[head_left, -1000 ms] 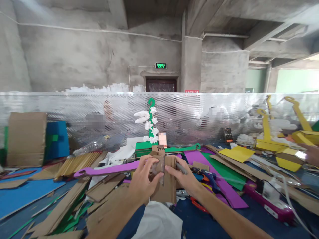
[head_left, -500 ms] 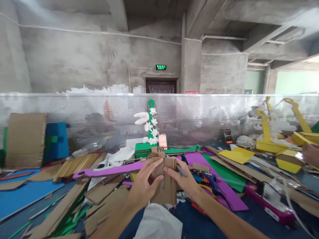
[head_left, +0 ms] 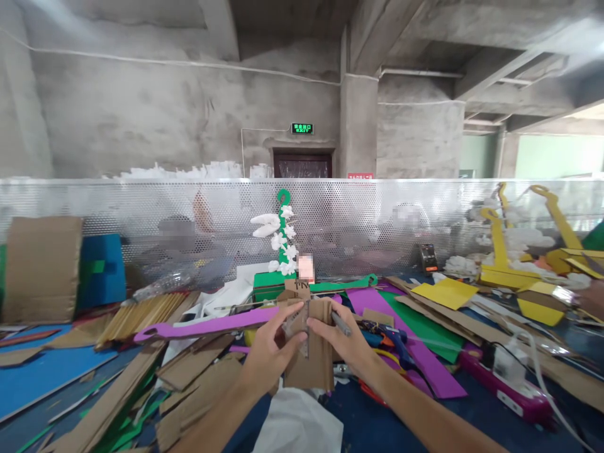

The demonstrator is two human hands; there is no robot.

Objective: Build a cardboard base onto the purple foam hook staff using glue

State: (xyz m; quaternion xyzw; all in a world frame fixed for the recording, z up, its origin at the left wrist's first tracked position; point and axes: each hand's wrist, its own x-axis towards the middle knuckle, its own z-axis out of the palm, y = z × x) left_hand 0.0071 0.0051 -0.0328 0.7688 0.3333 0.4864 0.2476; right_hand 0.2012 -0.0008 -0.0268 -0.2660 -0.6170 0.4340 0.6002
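In the middle of the head view, a small brown cardboard piece [head_left: 321,372] is held up between both hands. A narrow ruler [head_left: 306,348] with markings lies upright against its face. My left hand [head_left: 272,345] is closed at the left side, its fingertip at the ruler's top and its thumb pressing near the ruler's edge. My right hand [head_left: 346,340] grips the cardboard's right side, thumb beside the ruler. A grey marker-like pen [head_left: 340,323] is tucked between the right fingers. Behind the hands stands another cardboard bit [head_left: 297,287] with dark handwriting.
A green hook-topped stand [head_left: 283,251] with white flowers is behind. Purple strips [head_left: 415,352], a blue glue gun [head_left: 399,343] and a purple power strip [head_left: 507,387] lie right. Cardboard scraps [head_left: 198,384] lie left, white paper [head_left: 302,421] in front. Another person's hand [head_left: 592,299] is far right.
The view has shifted slightly. Both hands keep their hold, and the ruler shows a little more clearly on the cardboard. The other person's hand at far right has moved lower.
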